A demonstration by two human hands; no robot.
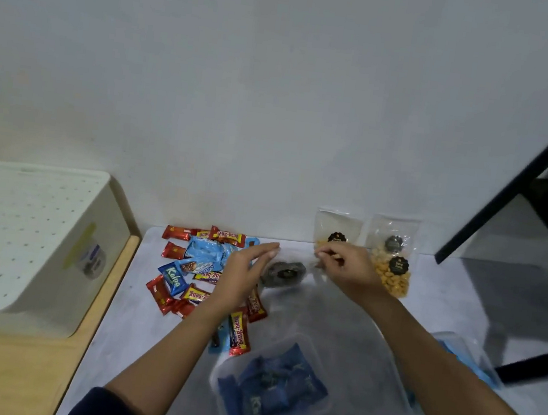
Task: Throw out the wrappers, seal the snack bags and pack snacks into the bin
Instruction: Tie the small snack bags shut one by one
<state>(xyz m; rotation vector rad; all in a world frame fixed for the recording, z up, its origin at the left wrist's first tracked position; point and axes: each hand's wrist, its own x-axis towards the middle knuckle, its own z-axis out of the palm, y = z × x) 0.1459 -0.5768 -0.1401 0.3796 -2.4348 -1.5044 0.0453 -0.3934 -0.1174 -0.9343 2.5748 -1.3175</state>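
Surface: pale grey tabletop (133, 328) against a plain white wall (280, 87); a wooden ledge (4, 370) adjoins it on the left.
White box: a perforated white container (20, 235) sits on the wooden ledge, far left, well apart from the snacks.
Snack pile: red beng-beng bars (227, 237) and blue Kalpa packets (174, 277) lie scattered left of centre, overlapping one another.
Single bar: one red beng-beng bar (239, 335) lies nearer, just beside the bin's far left corner.
Bin: a clear plastic bin (320, 409) stands near centre, holding blue Kalpa packets (272, 390) inside.
Left hand: the left hand (243, 276) hovers flat over the snack pile, fingers straight and together, holding nothing.
Right hand: the right hand (348, 268) has its fingertips pinched on the edge of a clear snack bag (287, 272) with dark contents; the bag is blurred and lies between the two hands.
Far bags: two clear snack bags lean at the wall; the left bag (337, 227) is partly hidden behind the right hand, the right bag (392, 256) holds yellow nuts and carries black round labels.
Lid: a blue-edged clear lid (465, 355) lies on the right, partly hidden by the right forearm.
Furniture: a black frame (525, 176) stands at the far right.
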